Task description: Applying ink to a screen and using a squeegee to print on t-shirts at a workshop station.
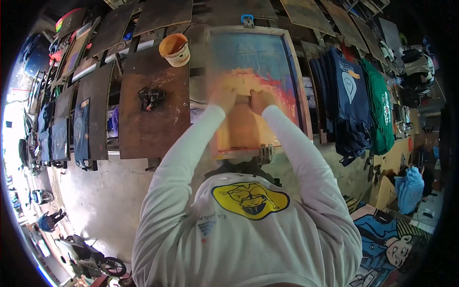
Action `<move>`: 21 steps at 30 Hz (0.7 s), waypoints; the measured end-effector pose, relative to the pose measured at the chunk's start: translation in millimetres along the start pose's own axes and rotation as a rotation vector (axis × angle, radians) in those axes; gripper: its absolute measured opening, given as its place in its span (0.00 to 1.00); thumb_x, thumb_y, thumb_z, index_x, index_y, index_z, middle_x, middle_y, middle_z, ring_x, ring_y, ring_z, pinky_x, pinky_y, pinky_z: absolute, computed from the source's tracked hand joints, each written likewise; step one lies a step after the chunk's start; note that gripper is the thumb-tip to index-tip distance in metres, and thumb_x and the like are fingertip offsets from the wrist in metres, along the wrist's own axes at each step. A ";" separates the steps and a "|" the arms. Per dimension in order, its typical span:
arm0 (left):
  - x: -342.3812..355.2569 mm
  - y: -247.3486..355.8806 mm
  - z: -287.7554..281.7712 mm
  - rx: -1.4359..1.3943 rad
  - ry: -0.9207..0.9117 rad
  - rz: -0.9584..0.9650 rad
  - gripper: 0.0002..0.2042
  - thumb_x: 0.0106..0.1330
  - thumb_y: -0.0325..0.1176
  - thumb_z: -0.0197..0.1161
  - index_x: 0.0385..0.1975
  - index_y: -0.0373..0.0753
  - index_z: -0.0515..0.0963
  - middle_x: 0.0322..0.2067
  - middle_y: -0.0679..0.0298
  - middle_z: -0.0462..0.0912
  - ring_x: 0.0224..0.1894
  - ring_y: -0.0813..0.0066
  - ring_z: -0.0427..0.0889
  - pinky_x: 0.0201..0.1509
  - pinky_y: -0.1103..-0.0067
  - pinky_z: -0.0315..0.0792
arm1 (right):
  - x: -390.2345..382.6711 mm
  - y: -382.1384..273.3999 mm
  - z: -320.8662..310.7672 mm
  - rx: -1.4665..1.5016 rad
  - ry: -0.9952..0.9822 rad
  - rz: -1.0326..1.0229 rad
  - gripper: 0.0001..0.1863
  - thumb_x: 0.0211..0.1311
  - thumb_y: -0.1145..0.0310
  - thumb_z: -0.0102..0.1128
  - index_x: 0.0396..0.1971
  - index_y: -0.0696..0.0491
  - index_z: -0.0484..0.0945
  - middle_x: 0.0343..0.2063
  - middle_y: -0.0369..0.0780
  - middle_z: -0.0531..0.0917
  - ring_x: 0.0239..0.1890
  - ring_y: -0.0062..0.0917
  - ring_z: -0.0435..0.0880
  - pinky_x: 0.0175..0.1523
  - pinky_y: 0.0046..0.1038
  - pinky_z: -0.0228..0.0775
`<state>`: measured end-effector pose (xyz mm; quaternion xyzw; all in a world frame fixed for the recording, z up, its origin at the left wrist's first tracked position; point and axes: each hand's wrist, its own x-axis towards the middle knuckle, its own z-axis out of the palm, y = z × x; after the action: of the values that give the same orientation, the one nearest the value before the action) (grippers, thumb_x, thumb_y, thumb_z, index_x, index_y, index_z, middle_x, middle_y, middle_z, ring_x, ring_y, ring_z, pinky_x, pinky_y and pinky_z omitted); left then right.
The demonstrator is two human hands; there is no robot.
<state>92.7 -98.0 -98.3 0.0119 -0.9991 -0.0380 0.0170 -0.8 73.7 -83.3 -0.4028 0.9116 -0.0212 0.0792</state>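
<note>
A wood-edged printing screen [248, 52] lies in front of me, its mesh blue at the far end and smeared orange-yellow and red nearer me. Both hands grip a squeegee bar [243, 99] across its middle, my left hand [224, 99] at the left and my right hand [261, 99] at the right, fingers curled round it and partly hidden. Clamps [266, 153] sit at the screen's near edge, with a blue-handled one [247, 20] at the far edge. An orange-stained bucket [174, 53] and a crumpled black lump [151, 99] rest on the dark board [143, 138] to the left.
Stacks of navy shirts [346, 119] and green shirts [382, 134] flank the screen's right. Wooden boards [93, 124] fill a long rack leftward. Behind at lower left are a person [48, 221] and a motorbike [88, 253]; light-blue garments [409, 189] hang at lower right.
</note>
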 end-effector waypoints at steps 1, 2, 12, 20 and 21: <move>-15.7 11.3 3.7 -0.003 -0.031 -0.033 0.14 0.66 0.33 0.51 0.49 0.39 0.76 0.44 0.56 0.82 0.46 0.58 0.82 0.51 0.63 0.77 | -15.4 -4.3 5.0 0.079 -0.007 0.036 0.16 0.60 0.56 0.57 0.40 0.52 0.78 0.29 0.52 0.85 0.35 0.49 0.86 0.42 0.49 0.76; -32.4 22.2 5.3 -0.015 -0.005 -0.031 0.12 0.66 0.33 0.52 0.46 0.39 0.76 0.44 0.57 0.83 0.46 0.59 0.82 0.50 0.65 0.77 | -32.3 -7.9 7.9 0.107 -0.021 0.037 0.15 0.59 0.57 0.57 0.40 0.52 0.78 0.29 0.51 0.85 0.34 0.49 0.85 0.42 0.50 0.76; -43.5 33.0 -40.4 -0.207 -0.309 0.023 0.21 0.57 0.45 0.67 0.46 0.38 0.79 0.46 0.56 0.84 0.47 0.58 0.84 0.47 0.64 0.79 | -60.0 3.6 -17.5 0.080 -0.164 -0.102 0.19 0.57 0.50 0.62 0.34 0.51 0.84 0.33 0.48 0.87 0.39 0.47 0.86 0.47 0.46 0.77; 86.1 6.0 -18.2 -0.123 0.032 0.059 0.31 0.54 0.57 0.70 0.52 0.41 0.79 0.52 0.54 0.82 0.53 0.57 0.82 0.53 0.62 0.77 | 38.0 57.9 -27.0 -0.021 -0.136 0.167 0.18 0.59 0.54 0.60 0.42 0.49 0.85 0.44 0.45 0.86 0.47 0.40 0.86 0.52 0.39 0.78; 89.6 7.7 -9.4 -0.136 0.055 0.056 0.31 0.55 0.57 0.69 0.52 0.40 0.78 0.52 0.54 0.82 0.55 0.57 0.80 0.54 0.61 0.77 | 32.8 57.8 -22.0 0.006 -0.089 0.196 0.17 0.58 0.57 0.59 0.42 0.50 0.84 0.43 0.47 0.86 0.47 0.40 0.86 0.51 0.40 0.78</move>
<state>3.4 -93.3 -85.4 -0.0163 -0.9933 -0.1047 0.0464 -68.3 87.9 -71.7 -0.3121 0.9421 0.0020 0.1224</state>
